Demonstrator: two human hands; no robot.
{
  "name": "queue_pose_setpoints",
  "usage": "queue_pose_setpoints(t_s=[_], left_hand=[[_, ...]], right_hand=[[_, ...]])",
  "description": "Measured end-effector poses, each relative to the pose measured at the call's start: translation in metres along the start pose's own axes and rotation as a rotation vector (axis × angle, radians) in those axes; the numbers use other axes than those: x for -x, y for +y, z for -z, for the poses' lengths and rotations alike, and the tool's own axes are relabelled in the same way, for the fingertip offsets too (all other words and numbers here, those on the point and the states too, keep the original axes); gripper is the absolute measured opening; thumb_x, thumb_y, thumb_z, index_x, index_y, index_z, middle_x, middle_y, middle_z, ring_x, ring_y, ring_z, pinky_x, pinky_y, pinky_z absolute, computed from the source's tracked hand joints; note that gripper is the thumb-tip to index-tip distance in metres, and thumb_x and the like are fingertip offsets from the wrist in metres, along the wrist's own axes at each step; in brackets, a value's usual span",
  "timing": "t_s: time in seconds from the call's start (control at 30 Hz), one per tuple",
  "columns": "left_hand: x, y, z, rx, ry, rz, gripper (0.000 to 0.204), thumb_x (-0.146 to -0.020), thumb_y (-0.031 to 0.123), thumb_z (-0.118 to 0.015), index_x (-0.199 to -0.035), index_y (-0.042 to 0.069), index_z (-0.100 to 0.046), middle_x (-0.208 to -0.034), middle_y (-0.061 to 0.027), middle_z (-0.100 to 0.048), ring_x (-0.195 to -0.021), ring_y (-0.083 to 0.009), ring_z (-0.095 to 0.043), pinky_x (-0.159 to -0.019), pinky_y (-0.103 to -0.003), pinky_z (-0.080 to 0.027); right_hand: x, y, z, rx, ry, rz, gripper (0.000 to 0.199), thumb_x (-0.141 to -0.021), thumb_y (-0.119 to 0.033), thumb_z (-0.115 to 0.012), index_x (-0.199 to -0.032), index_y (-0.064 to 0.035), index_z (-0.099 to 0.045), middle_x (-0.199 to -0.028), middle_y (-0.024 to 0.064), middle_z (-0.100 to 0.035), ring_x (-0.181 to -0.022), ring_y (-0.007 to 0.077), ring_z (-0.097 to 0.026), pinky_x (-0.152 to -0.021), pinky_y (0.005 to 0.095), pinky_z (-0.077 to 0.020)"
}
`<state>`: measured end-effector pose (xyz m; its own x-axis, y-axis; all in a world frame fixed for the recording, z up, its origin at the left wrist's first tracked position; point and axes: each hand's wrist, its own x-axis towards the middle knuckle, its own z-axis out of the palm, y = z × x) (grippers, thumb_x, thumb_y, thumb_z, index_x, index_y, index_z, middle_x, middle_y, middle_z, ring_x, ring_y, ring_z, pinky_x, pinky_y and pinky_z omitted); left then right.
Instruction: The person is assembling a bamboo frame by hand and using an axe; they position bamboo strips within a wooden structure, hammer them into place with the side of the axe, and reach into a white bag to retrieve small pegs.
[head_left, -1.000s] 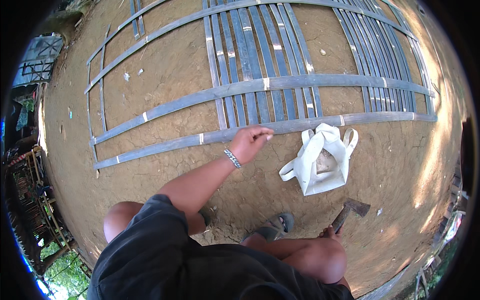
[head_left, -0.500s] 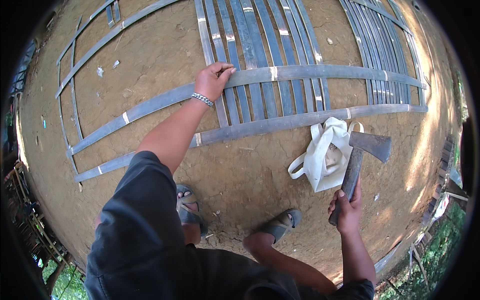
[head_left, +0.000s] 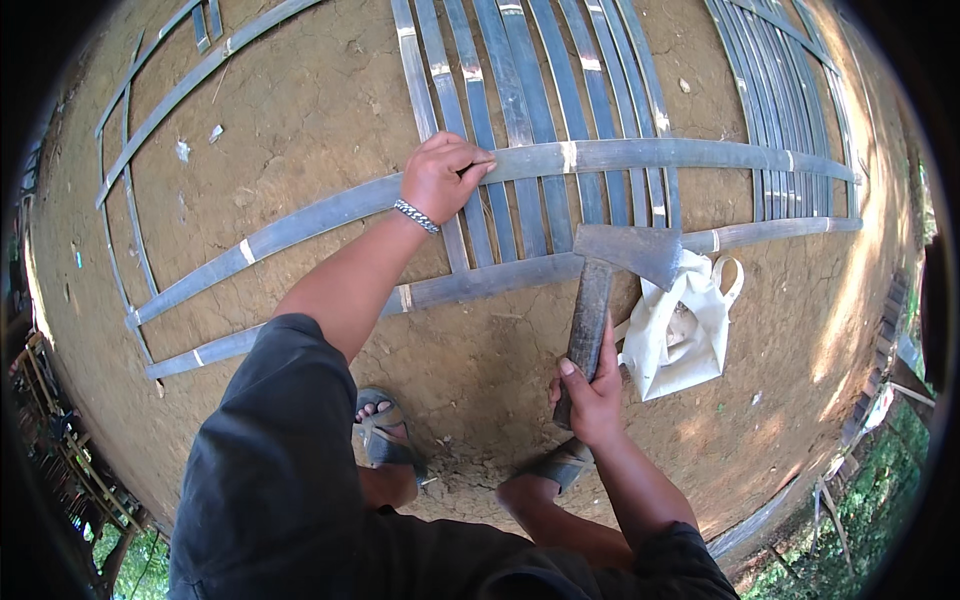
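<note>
My left hand [head_left: 438, 184] rests on a long grey-blue bamboo strip [head_left: 640, 154], fingers pinched together; whatever is between them is too small to tell. That strip crosses over several bamboo slats [head_left: 513, 110] laid side by side. In my right hand [head_left: 594, 400] is a hatchet [head_left: 590, 305], gripped by its dark handle. Its head is uppermost, with the blade toward the right, and overlaps a second long strip [head_left: 490, 278] in view. A white cloth bag [head_left: 655, 355] on the ground is partly hidden behind the hatchet; something pale shows inside it.
Another group of slats [head_left: 785, 130] lies at the far right, under the same long strips. Thin strips [head_left: 165, 105] form a frame at the far left. My sandalled feet [head_left: 385, 432] stand on cracked brown earth. Greenery and sticks line the rim.
My right hand has swung the hatchet leftward, from beyond the bag to in front of its left side. My left hand stays pinched at the same place on the strip.
</note>
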<state>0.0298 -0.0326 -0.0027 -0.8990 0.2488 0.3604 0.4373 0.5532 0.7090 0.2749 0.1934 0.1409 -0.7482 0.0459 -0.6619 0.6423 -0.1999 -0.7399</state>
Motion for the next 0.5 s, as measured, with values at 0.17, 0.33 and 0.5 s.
queue_pose_setpoints(t_s=[0.17, 0.33, 0.5], left_hand=[[0.000, 0.000, 0.000, -0.010, -0.026, 0.043, 0.008, -0.083, 0.022, -0.082, -0.082, 0.014, -0.081, -0.085, 0.0000, -0.077, -0.087, -0.0185, -0.069, -0.078, -0.036, -0.056], [0.001, 0.002, 0.001, -0.096, -0.055, 0.047, 0.010, -0.084, 0.026, -0.082, -0.082, 0.016, -0.081, -0.088, 0.0037, -0.075, -0.095, -0.0171, -0.066, -0.085, -0.036, -0.053], [-0.002, 0.007, 0.002, -0.143, -0.106, 0.078, 0.012, -0.084, 0.028, -0.082, -0.083, 0.016, -0.081, -0.088, 0.0042, -0.071, -0.095, -0.0178, -0.064, -0.087, -0.037, -0.052]], right_hand=[[-0.021, 0.004, -0.018, -0.034, -0.043, 0.009, 0.090, -0.099, 0.000, -0.055, -0.167, -0.0150, 0.001, -0.099, 0.0082, -0.060, -0.065, 0.0127, -0.059, -0.059, 0.0293, -0.0532], [-0.034, 0.002, -0.023, 0.094, -0.046, 0.031, 0.088, -0.100, -0.001, -0.055, -0.167, -0.0144, 0.001, -0.093, 0.0063, -0.060, -0.063, 0.0121, -0.058, -0.058, 0.0285, -0.0522], [-0.054, -0.007, -0.031, 0.284, -0.015, 0.083, 0.085, -0.101, -0.003, -0.056, -0.167, -0.0110, -0.003, -0.088, 0.0048, -0.060, -0.060, 0.0099, -0.055, -0.056, 0.0269, -0.0508]])
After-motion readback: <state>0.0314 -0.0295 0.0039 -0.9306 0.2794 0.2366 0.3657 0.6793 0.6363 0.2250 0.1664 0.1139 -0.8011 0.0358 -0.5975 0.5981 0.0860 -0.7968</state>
